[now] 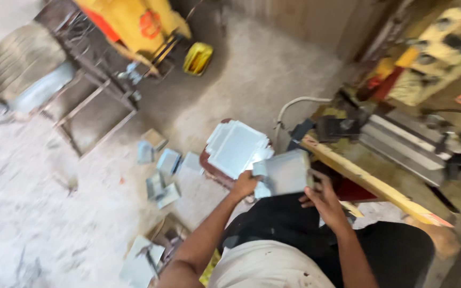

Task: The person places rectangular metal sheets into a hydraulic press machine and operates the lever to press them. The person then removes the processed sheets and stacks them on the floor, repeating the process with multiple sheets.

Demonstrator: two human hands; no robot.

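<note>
Both hands, left (244,185) and right (324,198), fingers closed on grey metal box (286,172), contents unseen

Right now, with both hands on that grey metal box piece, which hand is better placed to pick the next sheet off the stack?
Probably the left hand. It grips the grey metal box piece on the side nearest the stack of sheets, almost beside it. The right hand holds the far side, away from the stack.

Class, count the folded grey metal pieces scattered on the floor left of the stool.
About 6, blurred: one, one, one, one, one, one. Others may be hidden.
</note>
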